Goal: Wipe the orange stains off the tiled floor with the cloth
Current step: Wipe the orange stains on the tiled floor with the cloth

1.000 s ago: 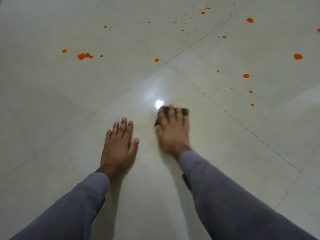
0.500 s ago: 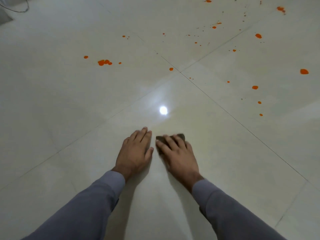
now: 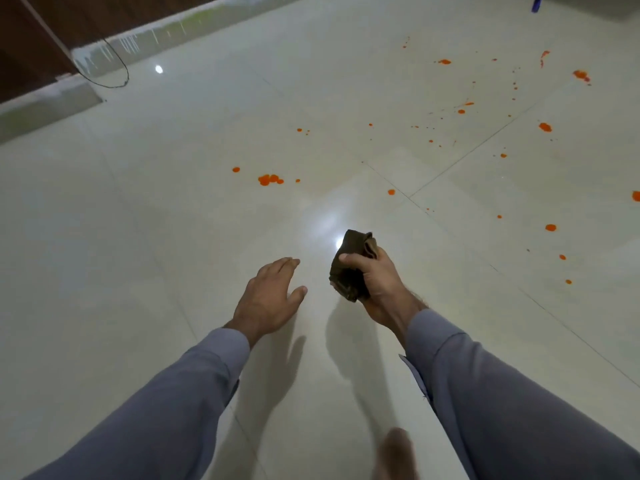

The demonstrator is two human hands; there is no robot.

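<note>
- Now the right hand (image 3: 375, 282) is raised off the tiled floor (image 3: 173, 237), thumb side up, its grip closed round the cloth (image 3: 351, 265): the thumb lies across the near face of the bundle and the fingers wrap behind it.
- The left hand (image 3: 268, 294) is palm down and apart from the cloth, at about 9 o'clock from the right hand; its fingers are straight and together, pointing toward 1 o'clock, thumb splayed out, and it holds nothing. I cannot tell whether it touches the floor.
- Both forearms wear grey-blue sleeves (image 3: 502, 410) and reach in from the bottom edge.
- The cloth is dark brown, crumpled into a thick wad, one end standing up above the thumb and the other hanging below the palm.
- Orange stains (image 3: 270, 179) lie on the floor: a cluster of merged blobs at 11 o'clock from the cloth, a lone dot at 12 o'clock near the tile joint, and many drops and fine specks scattered from 1 to 3 o'clock.
- A bright light reflection (image 3: 339, 242) shows on the glossy tile just beside the cloth's left edge.
</note>
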